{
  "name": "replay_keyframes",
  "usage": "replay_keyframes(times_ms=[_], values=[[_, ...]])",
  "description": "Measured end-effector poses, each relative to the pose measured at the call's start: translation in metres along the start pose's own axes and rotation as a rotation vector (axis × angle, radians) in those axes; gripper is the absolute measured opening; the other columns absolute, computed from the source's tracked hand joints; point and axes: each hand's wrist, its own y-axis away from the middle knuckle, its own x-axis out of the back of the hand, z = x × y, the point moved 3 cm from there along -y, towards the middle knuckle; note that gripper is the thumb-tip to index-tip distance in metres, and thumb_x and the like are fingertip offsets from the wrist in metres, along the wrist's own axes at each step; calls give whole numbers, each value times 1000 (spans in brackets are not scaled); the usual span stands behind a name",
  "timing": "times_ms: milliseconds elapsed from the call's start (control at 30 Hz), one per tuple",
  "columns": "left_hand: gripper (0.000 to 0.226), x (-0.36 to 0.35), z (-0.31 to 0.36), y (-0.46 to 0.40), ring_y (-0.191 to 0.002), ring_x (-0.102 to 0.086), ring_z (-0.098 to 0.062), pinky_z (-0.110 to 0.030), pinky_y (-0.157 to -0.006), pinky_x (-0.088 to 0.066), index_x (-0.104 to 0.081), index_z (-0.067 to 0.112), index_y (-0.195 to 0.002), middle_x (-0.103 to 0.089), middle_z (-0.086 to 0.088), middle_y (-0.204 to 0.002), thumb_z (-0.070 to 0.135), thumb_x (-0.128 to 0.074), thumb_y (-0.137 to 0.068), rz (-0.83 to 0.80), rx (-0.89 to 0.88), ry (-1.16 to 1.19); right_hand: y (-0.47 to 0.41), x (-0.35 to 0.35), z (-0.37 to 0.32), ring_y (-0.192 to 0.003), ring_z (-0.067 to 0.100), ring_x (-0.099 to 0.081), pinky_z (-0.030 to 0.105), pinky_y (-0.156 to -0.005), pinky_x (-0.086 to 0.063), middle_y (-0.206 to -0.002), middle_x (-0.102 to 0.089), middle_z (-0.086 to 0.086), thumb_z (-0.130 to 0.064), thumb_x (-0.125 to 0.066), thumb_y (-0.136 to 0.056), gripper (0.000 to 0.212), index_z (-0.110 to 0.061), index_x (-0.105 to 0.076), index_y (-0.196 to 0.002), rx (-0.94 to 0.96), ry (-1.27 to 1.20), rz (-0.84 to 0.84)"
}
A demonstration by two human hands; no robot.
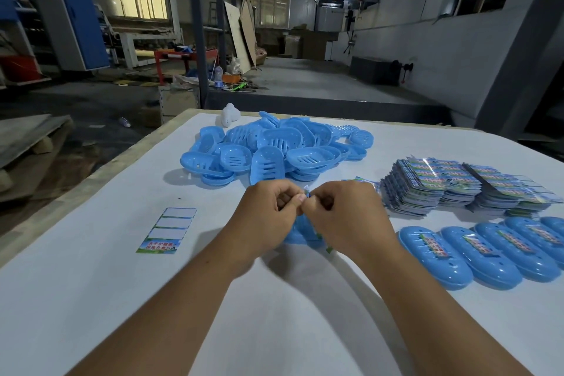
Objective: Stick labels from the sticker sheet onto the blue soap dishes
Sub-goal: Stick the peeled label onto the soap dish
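At the left of the white table (91, 284) lies a mostly used sticker sheet (166, 230), three blanks showing and one printed label left at its near end. Thin, floppy and tacky once lifted, a label looks best taken by a corner and peeled slowly so it does not curl onto itself. Beyond it, a loose pile of blue soap dishes (271, 149) sits at the far middle: light, stiff, smooth plastic, likely to skate unless steadied by the rim. Near centre, the left hand (268, 217) and right hand (345, 214) meet, fingers curled, fingertips pinching a small label (306, 192) between them, seemingly peeling it, though the hands hide most of it. Under them a blue dish (300, 233) rests on the table. Farther right stand stacks of sticker sheets (451, 189), and nearer, a row of labelled dishes (476, 250).
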Motion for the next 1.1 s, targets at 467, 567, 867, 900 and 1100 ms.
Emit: replay_keyframes(times_ms=[467,567,867,900,1100], values=[[17,15,4,-3,-61,-57,-6,-24,-59,-48,-65,18,-74,-66,6,-65,22,-60,-90,140,103,-78,-8,9,11,-49,12,-37,37,-49,-44,-59,-56,15,-24,-59,-83,30,-1,-62,-64,-85,-203,5],[24,26,2,-7,-60,-55,-11,-30,-56,-43,-54,12,-70,-57,3,-61,24,-52,-91,218,170,-192,-10,11,19,-54,14,-53,40,-52,-54,-62,-68,7,-22,-61,-83,28,-1,-70,-68,-212,-332,-32],[33,57,-19,-8,-72,-61,-22,-33,-64,-46,-53,17,-75,-60,-3,-74,39,-38,-94,136,392,-823,-10,10,34,-48,14,-49,33,-51,-49,-56,-67,2,-29,-59,-76,30,-3,-70,-67,-333,-304,-6],[32,59,-21,-7,-73,-60,-22,-32,-63,-45,-54,18,-77,-59,-2,-75,40,-38,-94,116,403,-910,-9,9,33,-46,14,-45,30,-50,-47,-56,-65,7,-30,-58,-74,30,-3,-69,-67,-321,-282,0],[20,56,-14,0,-76,-55,-21,-31,-63,-39,-57,22,-79,-62,2,-82,37,-55,-92,220,265,-939,-6,8,27,-46,5,-48,23,-49,-39,-49,-59,-9,-33,-63,-75,25,-14,-62,-58,-263,-192,67]])
